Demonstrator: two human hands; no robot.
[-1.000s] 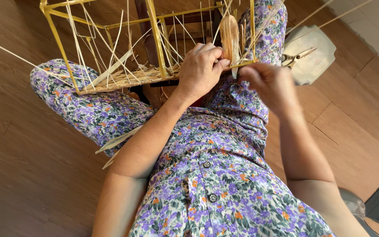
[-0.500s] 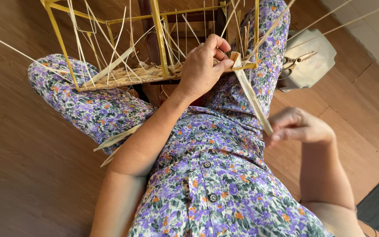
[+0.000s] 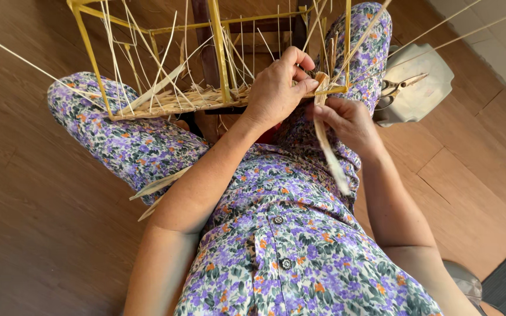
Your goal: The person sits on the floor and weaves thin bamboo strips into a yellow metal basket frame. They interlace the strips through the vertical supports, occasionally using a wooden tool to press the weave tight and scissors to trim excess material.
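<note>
She sits with a yellow basket frame (image 3: 218, 58) resting across her lap, thin pale reeds (image 3: 147, 64) sticking up through it and a band of weaving along its lower edge. Her left hand (image 3: 276, 90) clamps the frame's near corner, fingers (image 3: 300, 61) curled over the rail. Her right hand (image 3: 346, 120), just beside it, pinches a flat pale strip (image 3: 329, 146) that hangs down over her floral dress. Scissors (image 3: 402, 88) lie on a grey stool (image 3: 431, 82) by her knee, on the wooden floor (image 3: 30, 222).
</note>
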